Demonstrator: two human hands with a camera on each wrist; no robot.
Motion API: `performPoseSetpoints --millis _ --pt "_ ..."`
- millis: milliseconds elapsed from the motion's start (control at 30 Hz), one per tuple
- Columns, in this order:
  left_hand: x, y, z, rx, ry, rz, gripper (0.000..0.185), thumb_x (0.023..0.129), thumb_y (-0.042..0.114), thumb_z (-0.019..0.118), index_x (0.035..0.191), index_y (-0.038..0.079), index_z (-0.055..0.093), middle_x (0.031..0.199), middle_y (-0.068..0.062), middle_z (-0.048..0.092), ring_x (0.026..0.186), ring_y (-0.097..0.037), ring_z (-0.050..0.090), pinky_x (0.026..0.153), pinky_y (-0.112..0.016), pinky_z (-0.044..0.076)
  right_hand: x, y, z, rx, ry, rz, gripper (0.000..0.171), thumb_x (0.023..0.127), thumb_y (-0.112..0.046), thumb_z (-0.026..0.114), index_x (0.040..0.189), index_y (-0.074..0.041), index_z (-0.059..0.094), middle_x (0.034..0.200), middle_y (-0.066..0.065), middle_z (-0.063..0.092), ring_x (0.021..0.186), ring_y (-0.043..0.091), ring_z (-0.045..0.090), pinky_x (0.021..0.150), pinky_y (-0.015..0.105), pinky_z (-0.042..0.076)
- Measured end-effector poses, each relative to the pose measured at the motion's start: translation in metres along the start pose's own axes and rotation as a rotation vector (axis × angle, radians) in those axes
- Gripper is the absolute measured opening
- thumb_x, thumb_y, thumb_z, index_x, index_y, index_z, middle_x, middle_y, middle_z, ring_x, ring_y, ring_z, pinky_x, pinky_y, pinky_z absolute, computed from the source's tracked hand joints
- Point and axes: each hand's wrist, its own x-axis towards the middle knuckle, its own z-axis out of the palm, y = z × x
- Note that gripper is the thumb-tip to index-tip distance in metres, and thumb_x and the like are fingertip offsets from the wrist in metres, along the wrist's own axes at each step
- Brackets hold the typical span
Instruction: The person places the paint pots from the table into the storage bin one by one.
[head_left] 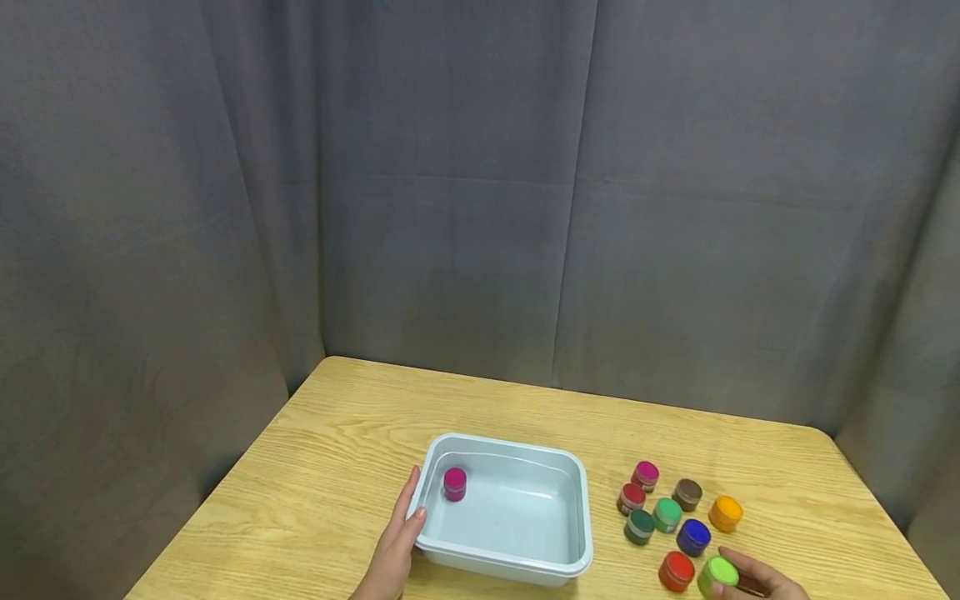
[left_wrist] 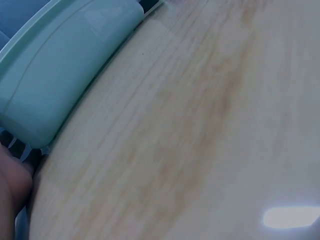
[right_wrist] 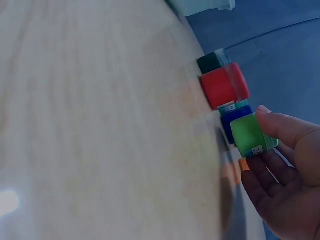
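My right hand [head_left: 738,577] is at the table's near right, where its thumb and fingers pinch a light green jar [head_left: 720,572] standing on the table. In the right wrist view the right hand [right_wrist: 257,160] has its thumb over the light green jar [right_wrist: 250,134] and its fingers under it. My left hand [head_left: 412,504] holds the left rim of a pale blue tray [head_left: 525,567], thumb hooked over the edge and fingers along the outer wall. A magenta jar [head_left: 454,482] stands inside the tray at its left end. The left wrist view shows the tray's wall [left_wrist: 60,75] and a bit of the hand.
Several more jars cluster right of the tray: a red-orange jar [head_left: 677,570], blue [head_left: 693,536], dark green [head_left: 639,525], green [head_left: 667,513], orange [head_left: 726,512], brown [head_left: 687,492], red [head_left: 632,497] and another magenta [head_left: 645,473]. A grey curtain [head_left: 450,208] closes off the wooden table [head_left: 337,433].
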Motion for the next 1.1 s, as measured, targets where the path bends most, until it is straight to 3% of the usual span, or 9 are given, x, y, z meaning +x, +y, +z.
performPoseSetpoints --millis 200,300,400,533,667,900,1100 --pt "0.000 0.000 0.000 -0.008 -0.011 -0.002 0.059 0.105 0.026 0.035 0.158 0.009 0.014 0.165 -0.017 0.004 0.150 -0.046 -0.001 0.115 -0.069 0.002 -0.014 -0.032 -0.003 -0.101 0.021 -0.015 0.105 0.065 -0.046 0.088 0.144 0.005 0.041 0.120 0.026 0.064 0.091 0.015 0.066 0.076 0.036 0.060" --pt "0.000 0.000 0.000 -0.013 -0.016 0.000 0.059 0.105 0.025 0.036 0.158 0.008 0.013 0.165 -0.018 0.004 0.150 -0.046 -0.002 0.115 -0.069 0.002 -0.022 -0.049 -0.003 -0.176 0.015 -0.049 0.102 0.069 -0.052 0.083 0.145 0.002 0.042 0.131 0.027 0.059 0.102 0.032 0.066 0.081 0.039 0.058" --pt "0.000 0.001 0.000 -0.013 -0.010 -0.007 0.059 0.105 0.025 0.036 0.158 0.009 0.014 0.165 -0.017 0.004 0.150 -0.046 -0.001 0.116 -0.068 0.002 -0.025 -0.062 -0.002 -0.261 -0.004 -0.097 0.097 0.075 -0.057 0.077 0.146 -0.001 0.041 0.142 0.026 0.051 0.121 0.045 0.054 0.089 0.048 0.055" --pt "0.000 0.001 0.001 -0.002 0.006 -0.013 0.059 0.105 0.025 0.035 0.158 0.008 0.015 0.165 -0.017 0.006 0.150 -0.046 0.001 0.116 -0.069 0.003 -0.029 -0.076 0.004 -0.324 -0.015 -0.160 0.092 0.081 -0.058 0.072 0.146 -0.001 0.041 0.141 0.029 0.050 0.127 0.049 0.048 0.093 0.053 0.053" --pt "0.000 0.001 0.001 -0.010 0.001 -0.019 0.059 0.106 0.026 0.035 0.158 0.008 0.014 0.165 -0.017 0.005 0.150 -0.046 0.000 0.115 -0.069 0.002 -0.033 -0.090 0.015 -0.318 -0.023 -0.211 0.087 0.084 -0.054 0.070 0.146 -0.001 0.041 0.141 0.029 0.050 0.124 0.046 0.052 0.092 0.046 0.056" --pt "0.001 0.000 0.002 -0.025 -0.003 -0.006 0.059 0.105 0.024 0.035 0.157 0.007 0.014 0.165 -0.018 0.004 0.149 -0.047 -0.002 0.115 -0.070 0.002 -0.036 -0.116 0.038 -0.173 -0.079 -0.273 0.072 0.089 -0.035 0.071 0.146 -0.001 0.042 0.131 0.016 0.059 0.110 0.019 0.059 0.091 0.036 0.056" --pt "0.000 0.001 0.001 -0.030 -0.004 0.001 0.059 0.105 0.022 0.036 0.157 0.007 0.014 0.165 -0.018 0.004 0.149 -0.047 -0.002 0.115 -0.070 0.002 -0.036 -0.136 0.057 -0.186 -0.079 -0.380 0.067 0.087 -0.031 0.074 0.142 -0.003 0.049 0.132 0.016 0.061 0.112 0.020 0.061 0.087 0.030 0.057"
